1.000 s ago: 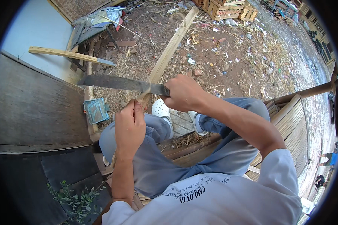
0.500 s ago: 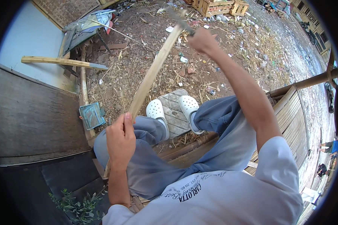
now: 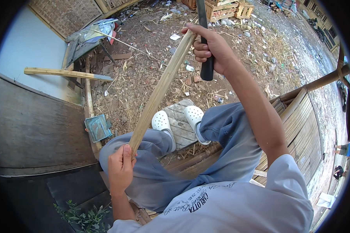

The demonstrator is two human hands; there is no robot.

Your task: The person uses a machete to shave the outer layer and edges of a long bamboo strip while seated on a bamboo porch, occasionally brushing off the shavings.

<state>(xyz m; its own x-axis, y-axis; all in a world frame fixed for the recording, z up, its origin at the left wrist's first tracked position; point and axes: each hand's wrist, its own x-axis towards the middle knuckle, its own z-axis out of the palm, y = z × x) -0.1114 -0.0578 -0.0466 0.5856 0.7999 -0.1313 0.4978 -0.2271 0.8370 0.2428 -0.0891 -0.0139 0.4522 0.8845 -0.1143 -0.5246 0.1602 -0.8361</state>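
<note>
A: What does the left hand [image 3: 120, 169] have?

B: Its grip is clamped on the lower end of a long bamboo strip [image 3: 159, 91]. The hand sits above the person's left knee, and the strip slants up and away from there, over the white clogs [image 3: 177, 119] and the littered dirt ground [image 3: 237, 58].

A: And the right hand [image 3: 212, 48]?

B: It is raised at the strip's far end, its grip closed around the dark handle of a knife [image 3: 205, 42]. The handle stands nearly upright, just beside the strip's top end and seemingly touching it. The blade runs out past the upper rim, so its edge cannot be made out.

A: What lies around the strip?

B: Beneath it, the clogs rest on a grey patterned paving block [image 3: 181, 124]. Left of the strip's lower end, a small green tray [image 3: 98, 127] lies on the ground. Further left, a pale wooden plank [image 3: 66, 73] juts out. To the right of the person's legs is a slatted bamboo platform [image 3: 303, 124]. Beyond the strip's top end stand wooden crates [image 3: 225, 8].
</note>
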